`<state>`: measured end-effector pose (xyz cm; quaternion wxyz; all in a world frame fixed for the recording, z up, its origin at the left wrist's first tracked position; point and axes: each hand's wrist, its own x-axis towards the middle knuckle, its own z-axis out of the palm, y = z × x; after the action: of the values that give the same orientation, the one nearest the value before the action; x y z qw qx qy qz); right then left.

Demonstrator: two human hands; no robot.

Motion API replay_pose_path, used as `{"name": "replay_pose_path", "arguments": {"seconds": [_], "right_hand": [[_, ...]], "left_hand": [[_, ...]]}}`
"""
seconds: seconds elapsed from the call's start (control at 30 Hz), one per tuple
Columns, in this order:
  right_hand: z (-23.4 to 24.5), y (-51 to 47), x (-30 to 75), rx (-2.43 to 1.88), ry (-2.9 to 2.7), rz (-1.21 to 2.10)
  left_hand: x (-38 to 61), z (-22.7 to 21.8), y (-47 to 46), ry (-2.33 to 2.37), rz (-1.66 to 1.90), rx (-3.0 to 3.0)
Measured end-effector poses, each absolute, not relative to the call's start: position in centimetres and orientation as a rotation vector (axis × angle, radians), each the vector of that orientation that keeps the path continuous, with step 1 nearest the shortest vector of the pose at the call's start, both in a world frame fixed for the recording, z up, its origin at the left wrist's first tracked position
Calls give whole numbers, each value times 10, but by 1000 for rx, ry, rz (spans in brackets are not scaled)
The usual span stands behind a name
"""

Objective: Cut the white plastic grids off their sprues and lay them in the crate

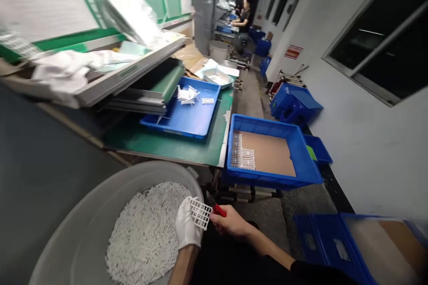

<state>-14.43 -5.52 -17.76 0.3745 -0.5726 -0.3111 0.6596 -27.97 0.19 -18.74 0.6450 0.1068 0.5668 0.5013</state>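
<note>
My left hand (187, 223), in a white glove, is closed on the edge of a white plastic grid (200, 213). My bare right hand (232, 221) wraps round a pair of red-handled nippers (220, 210), whose dark tip lies close to the grid's right side; whether it touches cannot be made out. Below and left of my gloved hand, a big grey tub (83, 213) holds a heap of thin white plastic scraps (147, 231). In a blue crate (267, 124) ahead on the right, similar white grids (242, 158) lie in rows on brown cardboard.
A shallow blue tray (190, 120) with white pieces sits on the green bench (167, 147). Above its left side, a shelf (123, 75) carries cloth and papers. More blue crates (331, 240) stand at lower right. Another person (245, 18) works far down the aisle.
</note>
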Motion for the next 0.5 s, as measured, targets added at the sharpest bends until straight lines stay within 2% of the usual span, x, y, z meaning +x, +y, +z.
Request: {"name": "replay_pose_path", "arguments": {"seconds": [0.13, 0.3, 0.5], "right_hand": [[-166, -33, -94, -1518, -604, 1320], [-168, 15, 9, -1665, -583, 1067], [-215, 118, 196, -2105, -704, 832]], "left_hand": [[-193, -164, 37, 1182, 1142, 394], [-105, -143, 85, 1070, 1020, 592], [-109, -138, 160, 1222, 1082, 1031]]}}
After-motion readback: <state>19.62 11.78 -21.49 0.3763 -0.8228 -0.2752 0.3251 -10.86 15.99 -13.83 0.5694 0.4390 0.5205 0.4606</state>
